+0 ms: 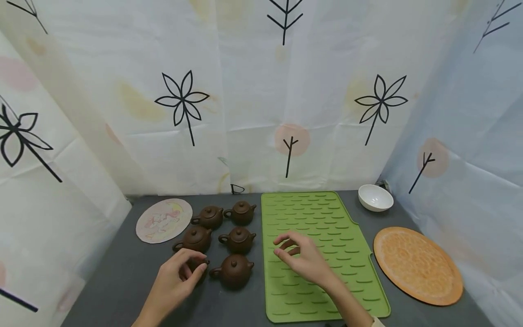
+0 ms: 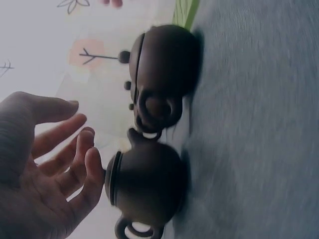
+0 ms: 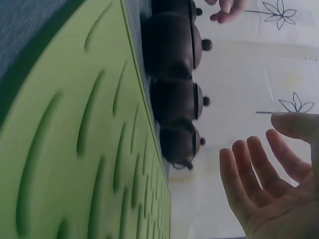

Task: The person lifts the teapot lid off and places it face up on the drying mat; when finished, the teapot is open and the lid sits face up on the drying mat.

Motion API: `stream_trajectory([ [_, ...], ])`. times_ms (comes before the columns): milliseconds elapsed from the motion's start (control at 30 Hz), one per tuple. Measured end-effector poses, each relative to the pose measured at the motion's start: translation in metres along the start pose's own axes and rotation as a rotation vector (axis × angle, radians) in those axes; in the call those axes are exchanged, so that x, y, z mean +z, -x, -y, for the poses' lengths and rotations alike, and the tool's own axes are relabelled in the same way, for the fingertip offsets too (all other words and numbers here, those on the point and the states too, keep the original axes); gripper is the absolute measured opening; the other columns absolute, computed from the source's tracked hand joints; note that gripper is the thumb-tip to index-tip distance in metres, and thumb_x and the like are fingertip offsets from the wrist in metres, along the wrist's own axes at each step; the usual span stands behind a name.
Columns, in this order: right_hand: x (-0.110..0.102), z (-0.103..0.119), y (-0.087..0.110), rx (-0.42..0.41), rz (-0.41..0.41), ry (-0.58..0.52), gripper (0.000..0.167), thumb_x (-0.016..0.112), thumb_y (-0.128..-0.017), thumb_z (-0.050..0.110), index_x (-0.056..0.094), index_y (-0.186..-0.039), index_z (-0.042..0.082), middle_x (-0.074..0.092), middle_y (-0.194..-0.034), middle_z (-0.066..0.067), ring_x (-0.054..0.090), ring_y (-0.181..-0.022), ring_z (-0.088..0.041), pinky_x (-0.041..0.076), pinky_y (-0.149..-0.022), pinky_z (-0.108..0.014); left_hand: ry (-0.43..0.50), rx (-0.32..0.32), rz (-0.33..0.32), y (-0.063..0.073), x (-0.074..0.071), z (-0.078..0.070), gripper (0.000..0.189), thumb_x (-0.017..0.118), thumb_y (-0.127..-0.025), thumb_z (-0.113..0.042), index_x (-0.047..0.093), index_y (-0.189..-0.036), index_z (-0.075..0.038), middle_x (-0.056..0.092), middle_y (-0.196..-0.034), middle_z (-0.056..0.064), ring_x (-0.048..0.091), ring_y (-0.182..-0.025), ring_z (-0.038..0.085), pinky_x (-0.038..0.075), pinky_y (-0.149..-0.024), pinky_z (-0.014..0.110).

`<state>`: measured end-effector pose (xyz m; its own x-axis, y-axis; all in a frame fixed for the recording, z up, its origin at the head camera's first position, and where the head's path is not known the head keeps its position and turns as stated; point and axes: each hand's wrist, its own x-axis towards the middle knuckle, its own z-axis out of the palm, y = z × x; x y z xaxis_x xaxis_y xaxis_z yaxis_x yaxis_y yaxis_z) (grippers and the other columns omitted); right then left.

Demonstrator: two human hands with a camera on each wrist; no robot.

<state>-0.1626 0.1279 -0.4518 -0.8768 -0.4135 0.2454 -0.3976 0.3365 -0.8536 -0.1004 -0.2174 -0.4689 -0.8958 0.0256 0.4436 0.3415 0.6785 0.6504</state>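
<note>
Several dark brown clay teapots stand in two columns on the grey table. My left hand [image 1: 173, 277] is over the nearest teapot of the left column, covering most of it in the head view. In the left wrist view, that teapot [image 2: 149, 184] stands upright with its lid on, and my loosely bent fingers [image 2: 92, 179] are right at the lid knob, thumb apart from them. Beside it is the front teapot [image 1: 233, 271] of the right column. My right hand [image 1: 302, 259] hovers over the green ridged mat [image 1: 318, 290], fingers relaxed and holding nothing.
A round, pale printed disc [image 1: 163, 221] lies at the back left, beside the teapots. On the right are a white bowl [image 1: 375, 198] near the back and a round, orange-brown mat [image 1: 416, 265] in front of it. Patterned cloth [image 1: 253, 91] encloses the table's back and sides.
</note>
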Motion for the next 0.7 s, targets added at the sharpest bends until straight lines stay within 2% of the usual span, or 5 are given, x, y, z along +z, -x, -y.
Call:
stream_trajectory([
  [167,0.023,0.003,-0.01,0.003,0.088,-0.11,0.019,0.074,-0.105,0.021,0.073,-0.119,0.007,0.074,-0.12,-0.022,0.076,-0.099,-0.019,0.065,-0.081,-0.031,0.015,-0.083,0.002,0.003,0.01,-0.008,0.027,0.09,-0.086,-0.004,0.079,-0.102,-0.022,0.067,-0.089,-0.013,0.04,-0.052,-0.004,0.041,-0.05,0.022],
  [267,0.037,0.004,-0.014,0.017,0.138,-0.166,0.021,0.073,-0.105,0.018,0.071,-0.119,0.003,0.072,-0.121,-0.025,0.077,-0.099,-0.018,0.064,-0.078,-0.027,0.03,-0.16,0.026,0.004,0.015,-0.012,0.024,0.089,-0.087,-0.005,0.079,-0.102,-0.021,0.069,-0.089,-0.01,0.038,-0.049,-0.002,0.04,-0.049,0.022],
  [433,0.057,0.007,-0.021,0.036,0.186,-0.19,0.023,0.075,-0.103,0.021,0.072,-0.119,0.004,0.074,-0.121,-0.02,0.077,-0.095,-0.01,0.061,-0.073,-0.024,0.115,-0.33,0.095,0.004,0.021,-0.018,0.017,0.086,-0.091,-0.006,0.08,-0.104,-0.015,0.072,-0.094,-0.002,0.051,-0.042,0.005,0.045,-0.046,0.025],
  [567,0.067,0.008,-0.028,0.046,0.205,-0.178,0.023,0.077,-0.102,0.023,0.074,-0.119,0.008,0.075,-0.12,-0.016,0.074,-0.087,-0.005,0.058,-0.065,-0.024,0.163,-0.424,0.132,0.003,0.025,-0.021,0.014,0.084,-0.094,-0.008,0.081,-0.107,-0.011,0.071,-0.068,-0.001,0.059,-0.038,0.013,0.046,-0.045,0.027],
  [700,0.075,0.005,-0.035,0.059,0.228,-0.193,0.024,0.079,-0.101,0.021,0.074,-0.12,0.007,0.075,-0.12,-0.017,0.075,-0.079,-0.02,0.057,-0.059,-0.024,0.181,-0.469,0.162,0.002,0.03,-0.019,0.012,0.082,-0.096,-0.009,0.082,-0.108,-0.011,0.066,-0.049,0.001,0.064,-0.039,0.015,0.05,-0.047,0.027],
])
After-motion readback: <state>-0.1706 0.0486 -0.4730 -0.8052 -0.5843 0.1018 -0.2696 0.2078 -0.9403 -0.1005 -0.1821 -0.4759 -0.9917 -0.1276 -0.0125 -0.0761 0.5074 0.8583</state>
